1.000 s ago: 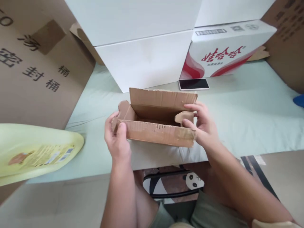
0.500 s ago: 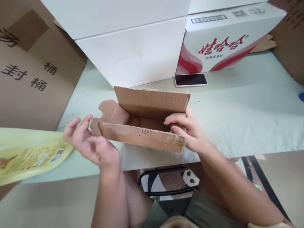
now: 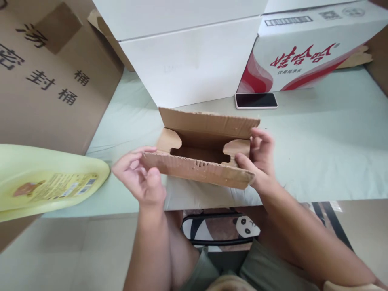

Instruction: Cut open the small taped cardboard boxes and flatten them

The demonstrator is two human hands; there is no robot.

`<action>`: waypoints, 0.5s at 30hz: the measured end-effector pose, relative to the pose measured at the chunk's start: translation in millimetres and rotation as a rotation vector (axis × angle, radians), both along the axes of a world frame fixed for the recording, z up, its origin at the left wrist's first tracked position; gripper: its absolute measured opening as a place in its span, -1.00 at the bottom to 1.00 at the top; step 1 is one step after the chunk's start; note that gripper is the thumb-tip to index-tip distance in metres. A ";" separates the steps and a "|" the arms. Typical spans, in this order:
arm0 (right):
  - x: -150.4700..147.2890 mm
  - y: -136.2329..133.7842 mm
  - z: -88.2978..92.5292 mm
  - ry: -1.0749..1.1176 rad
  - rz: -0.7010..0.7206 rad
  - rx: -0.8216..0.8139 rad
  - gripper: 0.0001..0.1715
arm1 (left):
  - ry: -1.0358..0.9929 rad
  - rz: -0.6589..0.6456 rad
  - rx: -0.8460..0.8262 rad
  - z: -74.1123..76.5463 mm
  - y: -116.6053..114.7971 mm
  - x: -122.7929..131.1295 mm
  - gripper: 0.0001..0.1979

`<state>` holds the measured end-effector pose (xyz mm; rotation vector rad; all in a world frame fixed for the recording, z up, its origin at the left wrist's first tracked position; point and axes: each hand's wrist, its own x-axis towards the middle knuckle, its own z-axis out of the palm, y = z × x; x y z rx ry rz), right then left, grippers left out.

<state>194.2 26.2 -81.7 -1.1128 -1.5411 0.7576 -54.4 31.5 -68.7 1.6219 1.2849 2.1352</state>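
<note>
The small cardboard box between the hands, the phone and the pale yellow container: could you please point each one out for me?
Small cardboard box [image 3: 198, 171]: head view, on its near long flap.
Phone [image 3: 256, 100]: head view, on its dark screen.
Pale yellow container [image 3: 50, 184]: head view, on its printed side.

The white-and-red box [image 3: 303, 62] reads 娃哈哈, with 饮用纯净水 below; the large brown carton [image 3: 63, 117] shows 汤, 密封桶 and 桶; small print on the yellow container [image 3: 57, 182] seems too blurred.
</note>
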 end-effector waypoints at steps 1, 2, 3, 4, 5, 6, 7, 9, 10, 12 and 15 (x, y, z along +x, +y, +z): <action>-1.7 -0.8 -1.7 0.038 -0.014 0.009 -0.27 | 0.011 0.014 -0.046 -0.9 -1.2 -0.3 -0.60; -2.7 -1.0 -3.2 0.074 -0.017 0.024 -0.17 | 0.025 0.031 -0.073 -1.5 -2.1 -0.3 -0.60; -2.9 -0.8 -4.3 0.101 -0.007 0.048 -0.12 | 0.040 0.044 -0.093 -1.8 -2.8 -0.3 -0.61; -2.1 -0.1 -5.2 0.101 0.020 0.075 -0.13 | 0.059 0.056 -0.104 -1.9 -3.2 -0.4 -0.63; -0.6 0.8 -5.8 0.088 0.054 0.111 -0.22 | 0.081 0.068 -0.112 -1.7 -3.4 -0.8 -0.64; 1.5 1.9 -6.3 0.068 0.090 0.146 -0.35 | 0.108 0.080 -0.125 -1.3 -3.4 -1.5 -0.66; 3.8 2.9 -6.6 0.044 0.124 0.167 -0.49 | 0.137 0.092 -0.140 -0.6 -3.3 -2.5 -0.66; 7.9 4.2 -7.0 0.016 0.165 0.159 -0.55 | 0.211 0.111 -0.187 1.2 -3.1 -5.4 -0.68; 9.3 4.5 -7.0 0.021 0.171 0.139 -0.49 | 0.249 0.114 -0.212 2.2 -3.1 -6.9 -0.71; 10.3 4.5 -6.4 0.041 0.164 0.115 -0.42 | 0.316 0.094 -0.254 4.1 -3.4 -9.4 -0.77; 9.1 4.0 -3.2 0.004 0.164 0.134 -0.57 | 0.361 0.072 -0.257 5.8 -3.7 -10.3 -0.79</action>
